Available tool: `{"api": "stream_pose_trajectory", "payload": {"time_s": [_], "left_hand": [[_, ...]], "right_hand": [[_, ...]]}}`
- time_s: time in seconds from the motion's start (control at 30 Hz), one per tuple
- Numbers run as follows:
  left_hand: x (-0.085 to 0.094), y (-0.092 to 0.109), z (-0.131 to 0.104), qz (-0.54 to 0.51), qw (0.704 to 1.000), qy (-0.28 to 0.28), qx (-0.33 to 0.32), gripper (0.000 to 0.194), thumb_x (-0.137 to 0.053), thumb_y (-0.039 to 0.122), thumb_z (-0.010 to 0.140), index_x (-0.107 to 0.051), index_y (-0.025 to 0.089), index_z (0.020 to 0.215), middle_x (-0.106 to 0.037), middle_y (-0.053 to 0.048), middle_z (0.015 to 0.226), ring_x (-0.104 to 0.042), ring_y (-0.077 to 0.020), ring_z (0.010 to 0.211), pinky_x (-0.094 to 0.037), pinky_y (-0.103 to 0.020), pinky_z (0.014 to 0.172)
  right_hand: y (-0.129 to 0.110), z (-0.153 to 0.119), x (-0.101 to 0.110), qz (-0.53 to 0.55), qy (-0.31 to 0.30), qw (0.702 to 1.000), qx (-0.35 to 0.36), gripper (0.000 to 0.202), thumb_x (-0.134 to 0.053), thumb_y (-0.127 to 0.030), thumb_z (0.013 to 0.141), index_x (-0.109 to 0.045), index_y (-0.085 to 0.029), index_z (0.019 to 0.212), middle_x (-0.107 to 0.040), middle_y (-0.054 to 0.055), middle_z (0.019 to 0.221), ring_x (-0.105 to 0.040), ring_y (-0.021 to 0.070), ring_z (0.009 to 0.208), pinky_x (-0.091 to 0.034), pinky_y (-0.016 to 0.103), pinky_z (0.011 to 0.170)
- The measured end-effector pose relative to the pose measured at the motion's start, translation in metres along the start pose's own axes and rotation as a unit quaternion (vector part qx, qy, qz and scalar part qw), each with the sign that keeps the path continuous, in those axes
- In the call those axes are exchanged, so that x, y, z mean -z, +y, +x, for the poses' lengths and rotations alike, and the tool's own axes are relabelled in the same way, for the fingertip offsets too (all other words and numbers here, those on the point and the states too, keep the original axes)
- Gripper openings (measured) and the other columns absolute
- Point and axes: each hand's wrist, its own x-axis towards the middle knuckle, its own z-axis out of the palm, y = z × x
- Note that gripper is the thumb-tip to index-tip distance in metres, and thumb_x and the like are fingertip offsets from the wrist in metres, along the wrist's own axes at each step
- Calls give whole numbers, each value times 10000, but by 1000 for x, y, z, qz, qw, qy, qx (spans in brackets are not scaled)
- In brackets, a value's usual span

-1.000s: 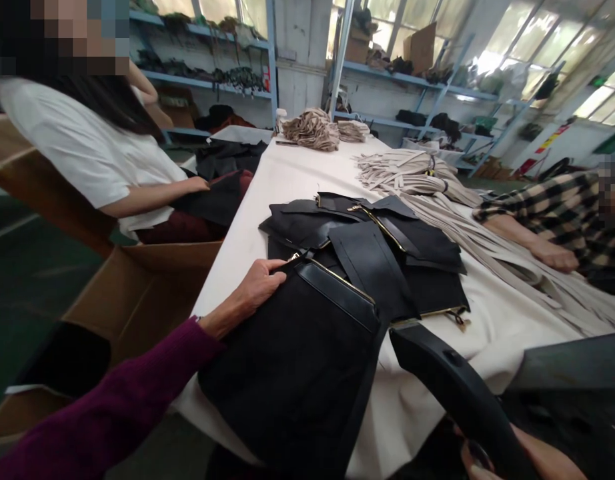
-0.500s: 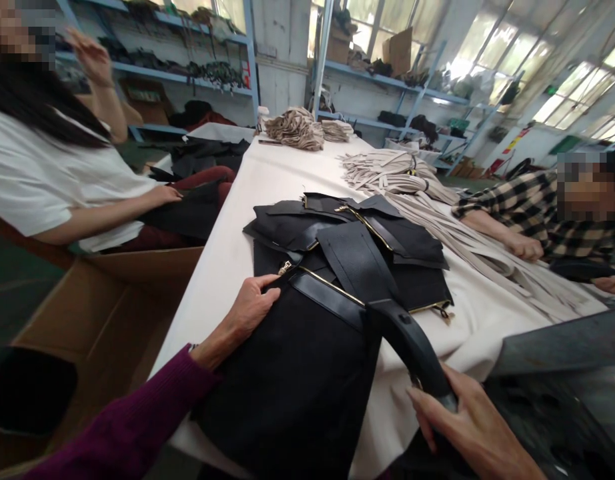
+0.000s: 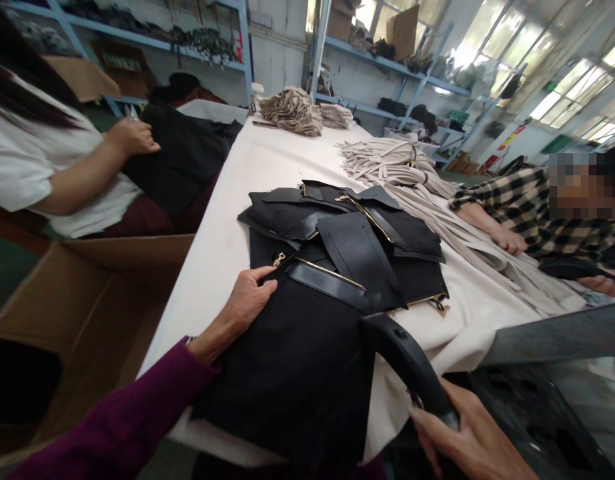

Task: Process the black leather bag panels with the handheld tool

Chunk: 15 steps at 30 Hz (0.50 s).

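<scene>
A black fabric panel (image 3: 307, 360) with a gold zipper (image 3: 332, 272) hangs over the table's near corner. My left hand (image 3: 245, 300) pinches the panel's upper left edge near the zipper pull (image 3: 279, 259). In my right hand (image 3: 472, 427), the fingers wrap round a black curved handheld tool (image 3: 407, 350) with a small metal part under its grip. The tool's broad tip is over the panel's right side; I cannot tell whether they touch. Just beyond lies a pile of black zippered pieces (image 3: 422, 243), with a dark strip (image 3: 357, 250) on top.
Beige straps (image 3: 387, 163) and folded bundles (image 3: 290, 110) lie farther along the white-covered table (image 3: 207, 267). An open cardboard box (image 3: 107, 293) stands at left. One person in a white top (image 3: 67, 160) holds black fabric; another in checks (image 3: 522, 200) sits at right. A metal edge (image 3: 557, 333) juts in.
The tool's tip has moved down, off the zipper strip and toward the panel's lower right. My left hand keeps its pinch. The person at left has lowered a hand and lifted black fabric.
</scene>
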Motion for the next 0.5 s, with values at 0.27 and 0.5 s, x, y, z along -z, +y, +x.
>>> {"api": "stream_pose_trajectory", "payload": {"time_s": [0.27,0.5], "left_hand": [[2,-6,-1,59,998,20,-33,354,-553,245,696,-697,124,997,-681,-4,675,-611,-181,592,-433,-220,481],[3,-10,3,77,996,10,-41,338,-546,244,725,-683,145,1018,-690,2,722,-621,-197,649,-452,-237,535]], "right_hand": [[-10,21,41,-14,99,994,43,423,-467,-525,807,-472,-213,522,-524,-27,460,-495,131,457,-391,234,472],[-6,29,31,61,31,997,47,264,-496,-430,837,-489,-201,708,-531,-56,484,-520,125,442,-412,220,452]]}}
